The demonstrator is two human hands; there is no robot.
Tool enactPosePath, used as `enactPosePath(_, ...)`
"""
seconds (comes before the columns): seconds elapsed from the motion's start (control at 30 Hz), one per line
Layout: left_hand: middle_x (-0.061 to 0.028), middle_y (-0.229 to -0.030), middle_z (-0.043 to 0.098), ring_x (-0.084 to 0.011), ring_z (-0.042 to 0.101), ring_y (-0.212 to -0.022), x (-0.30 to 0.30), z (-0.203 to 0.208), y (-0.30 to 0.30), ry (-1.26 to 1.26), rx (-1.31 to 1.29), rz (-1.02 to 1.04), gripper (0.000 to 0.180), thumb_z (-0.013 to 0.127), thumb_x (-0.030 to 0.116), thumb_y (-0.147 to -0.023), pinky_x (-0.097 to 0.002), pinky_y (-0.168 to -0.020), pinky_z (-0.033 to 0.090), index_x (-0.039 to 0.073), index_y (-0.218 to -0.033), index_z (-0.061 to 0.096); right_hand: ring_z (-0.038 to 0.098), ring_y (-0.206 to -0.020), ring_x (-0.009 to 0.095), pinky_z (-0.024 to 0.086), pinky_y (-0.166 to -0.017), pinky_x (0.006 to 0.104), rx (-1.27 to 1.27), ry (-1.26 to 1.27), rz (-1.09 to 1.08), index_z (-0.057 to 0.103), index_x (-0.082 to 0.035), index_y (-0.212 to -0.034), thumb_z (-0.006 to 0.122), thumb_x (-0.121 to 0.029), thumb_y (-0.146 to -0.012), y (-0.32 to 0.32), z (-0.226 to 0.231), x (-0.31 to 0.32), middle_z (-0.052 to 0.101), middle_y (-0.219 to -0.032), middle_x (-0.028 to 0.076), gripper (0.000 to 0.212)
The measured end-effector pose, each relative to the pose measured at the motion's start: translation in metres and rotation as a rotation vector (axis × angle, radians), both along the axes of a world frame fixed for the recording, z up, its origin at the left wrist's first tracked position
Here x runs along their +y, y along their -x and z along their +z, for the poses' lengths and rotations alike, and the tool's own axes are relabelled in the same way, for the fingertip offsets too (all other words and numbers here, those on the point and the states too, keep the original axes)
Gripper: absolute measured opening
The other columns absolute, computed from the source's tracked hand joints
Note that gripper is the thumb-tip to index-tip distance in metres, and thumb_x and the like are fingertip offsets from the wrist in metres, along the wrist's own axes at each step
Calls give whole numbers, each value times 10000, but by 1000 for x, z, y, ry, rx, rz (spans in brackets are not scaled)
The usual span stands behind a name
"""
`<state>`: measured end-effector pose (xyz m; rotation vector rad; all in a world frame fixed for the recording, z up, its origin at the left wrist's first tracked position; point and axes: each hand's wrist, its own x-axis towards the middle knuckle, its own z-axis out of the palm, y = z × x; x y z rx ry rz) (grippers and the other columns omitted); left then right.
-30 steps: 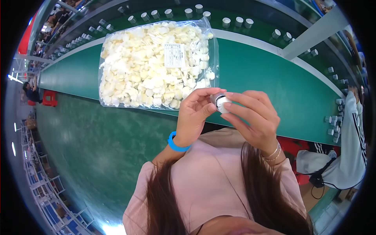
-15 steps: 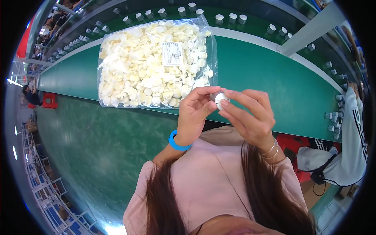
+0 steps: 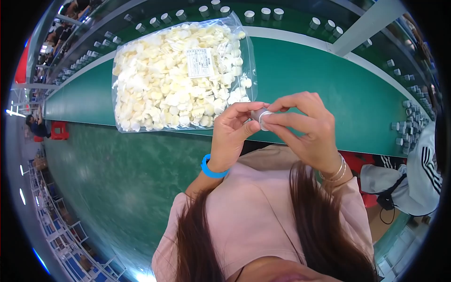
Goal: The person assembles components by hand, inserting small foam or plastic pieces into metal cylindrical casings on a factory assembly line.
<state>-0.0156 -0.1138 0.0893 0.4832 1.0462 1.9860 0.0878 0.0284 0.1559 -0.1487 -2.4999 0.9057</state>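
A small silver cylinder [image 3: 259, 114] with a white end is held between my two hands, above the near edge of the green table. My left hand [image 3: 233, 129] grips its side between thumb and fingers. The fingertips of my right hand [image 3: 304, 127] are closed at its white end and partly hide it. Just beyond my left hand lies a large clear plastic bag [image 3: 159, 84] full of small cream-white round pieces. A white printed label [image 3: 199, 62] is on the bag.
Several silver cylinders [image 3: 266, 13] stand in a row along the far ledge, and more [image 3: 409, 122] cluster at the right end of the green table [image 3: 310, 70]. A grey post [image 3: 371, 28] rises at the far right. Beside me at right is a person's striped white sleeve [image 3: 423, 169].
The cylinder has turned so its silver side shows more and its white end less. My right hand has shifted slightly right, fingers now at the end's rim. The view has tilted slightly.
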Motion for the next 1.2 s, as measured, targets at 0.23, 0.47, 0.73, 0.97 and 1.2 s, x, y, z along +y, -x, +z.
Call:
enactPosePath(0.23,-116,-1083,630,-146,603,-937,-2,-5,0,6,-27,2,353,697,86,-840,-273,-840,503,-32,-1148,571,589,-775,153,420,-708,301,57,0,-11,710,-122,-824,753,-111,-707,1,0,0,646,-898,-5,125)
enactPosePath(0.47,-141,-1109,624,-194,609,-1007,0,-5,0,70,34,-46,451,737,207,-815,-314,-872,501,-40,-1146,556,585,-779,150,415,-750,318,-21,-266,-23,698,-132,-780,727,-113,-657,0,11,-3,629,-898,-17,128)
enactPosePath(0.73,-135,-1088,625,-172,605,-945,2,-3,0,-35,54,-16,353,711,36,-804,-281,-776,536,-47,-1126,592,574,-741,140,410,-746,315,-32,-263,9,686,-128,-766,673,-107,-662,-6,10,-5,621,-871,-12,107)
enactPosePath(0.97,-133,-1095,625,-159,602,-948,5,-9,0,29,81,3,340,714,-6,-785,-260,-785,524,-48,-1105,607,571,-730,130,405,-753,318,-56,-415,-140,679,-113,-729,682,-90,-659,-6,5,-11,622,-861,-15,73)
enactPosePath(1.2,-153,-1098,641,-161,625,-887,11,-24,3,30,39,-37,301,684,28,-826,-282,-780,529,-45,-1107,604,566,-795,163,397,-803,344,-98,-395,-131,660,-90,-690,623,-80,-680,-2,-4,-10,598,-848,12,40)
